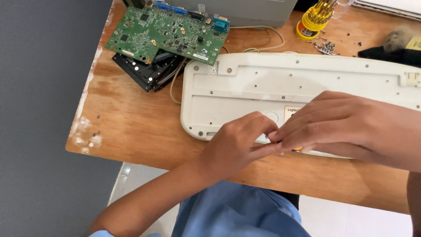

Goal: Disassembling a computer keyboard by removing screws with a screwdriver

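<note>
Two hands meet at the near edge of the keyboard [280,83], lower centre-right of frame. The keyboard lies face down, pale underside up, spanning centre to right edge on the wooden surface [131,123]. Left hand [234,145] has its fingers curled, tips touching the right hand's. Right hand [346,127] lies flat over the keyboard's edge, fingers pinched on something small and orange, mostly hidden; cannot tell what it is. Green circuit board [169,30] sits upper left, tilted on a stack of black parts [147,70]. Yellow screwdriver set [313,19] at top centre-right, loose screws [325,47] just below it. A cable [263,46] loops behind the keyboard.
</note>
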